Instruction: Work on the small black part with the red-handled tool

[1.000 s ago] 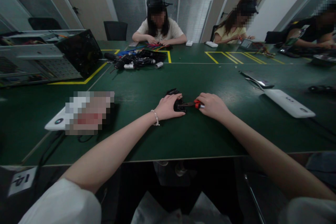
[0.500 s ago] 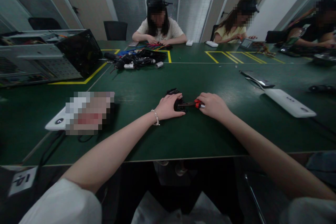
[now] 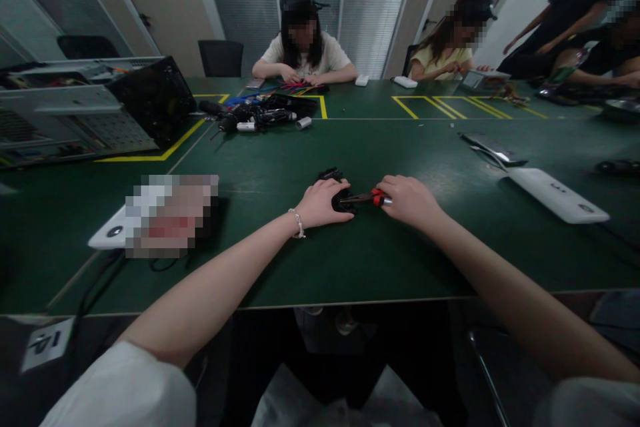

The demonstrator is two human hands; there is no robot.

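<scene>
My left hand [image 3: 320, 203] is closed over a small black device [image 3: 336, 195] that rests on the green table [image 3: 280, 260]. My right hand [image 3: 407, 201] grips a screwdriver with a red and silver handle [image 3: 379, 199]. Its dark shaft points left and its tip meets the black device. The two hands sit close together at the middle of the table, a little beyond the near edge.
A white flat device [image 3: 557, 195] lies to the right, another white device [image 3: 111, 235] to the left. An open computer case [image 3: 75, 113] stands far left, a pile of tools [image 3: 255, 115] beyond. Three people work at the far side.
My hands and the screwdriver have stayed almost still. At the far right a person has risen and leans over the table.
</scene>
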